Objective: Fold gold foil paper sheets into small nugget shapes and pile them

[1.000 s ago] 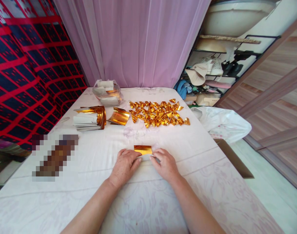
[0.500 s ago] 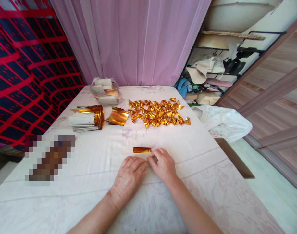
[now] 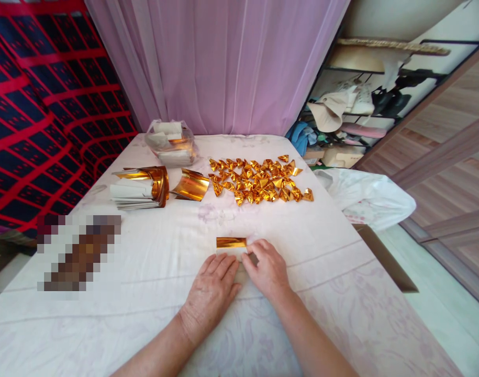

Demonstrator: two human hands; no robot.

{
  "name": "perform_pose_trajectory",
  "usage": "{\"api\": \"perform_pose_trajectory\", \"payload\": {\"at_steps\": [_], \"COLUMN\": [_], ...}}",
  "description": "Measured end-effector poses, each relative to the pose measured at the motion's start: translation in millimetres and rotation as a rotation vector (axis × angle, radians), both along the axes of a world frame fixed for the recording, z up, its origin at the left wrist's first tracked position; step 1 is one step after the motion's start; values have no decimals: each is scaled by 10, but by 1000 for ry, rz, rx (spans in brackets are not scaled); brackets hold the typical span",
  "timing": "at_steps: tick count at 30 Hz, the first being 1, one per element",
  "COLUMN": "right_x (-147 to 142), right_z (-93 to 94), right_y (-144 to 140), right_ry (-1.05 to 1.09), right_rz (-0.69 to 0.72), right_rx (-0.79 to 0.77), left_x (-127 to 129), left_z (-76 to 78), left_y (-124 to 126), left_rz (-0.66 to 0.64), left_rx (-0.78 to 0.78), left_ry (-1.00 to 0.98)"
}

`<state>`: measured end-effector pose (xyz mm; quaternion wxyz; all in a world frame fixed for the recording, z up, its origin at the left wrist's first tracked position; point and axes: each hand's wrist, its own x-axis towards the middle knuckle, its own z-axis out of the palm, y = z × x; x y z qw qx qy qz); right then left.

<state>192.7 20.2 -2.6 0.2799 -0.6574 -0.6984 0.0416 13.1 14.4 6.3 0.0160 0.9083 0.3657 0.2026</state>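
A small sheet of gold foil paper (image 3: pixel 231 242) lies on the table in front of me, its far strip showing gold and its near part pale. My left hand (image 3: pixel 215 280) rests flat, fingers stretched out, with the tips on the sheet's near edge. At the right end of the sheet, my right hand (image 3: pixel 266 264) has thumb and forefinger curled around its corner. Beyond them lie several folded gold foil pieces (image 3: pixel 263 182) in loose rows. To their left is a curved gold foil sheet (image 3: pixel 192 185), beside a stack of foil sheets (image 3: pixel 139 191) with pale backs.
A clear plastic bag of foil paper (image 3: pixel 170 144) stands at the table's far left. A pixelated patch (image 3: pixel 84 254) covers something on the left. A purple curtain (image 3: pixel 223 68) hangs behind the table. Shelves and a white plastic bag (image 3: pixel 372 199) are on the right.
My left thumb has moved away from the other fingers. More of the sheet's pale near part shows now. The whole view has shifted slightly.
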Motion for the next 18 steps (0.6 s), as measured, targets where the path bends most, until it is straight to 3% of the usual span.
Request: {"api": "perform_pose_trajectory", "payload": {"at_steps": [18], "right_x": [10], "right_z": [16], "right_y": [-2], "right_ry": [32], "right_rz": [1], "right_rx": [-4], "left_x": [-10], "left_z": [8], "left_y": [0], "left_rz": [6], "left_rx": [-100], "left_ry": [14]}}
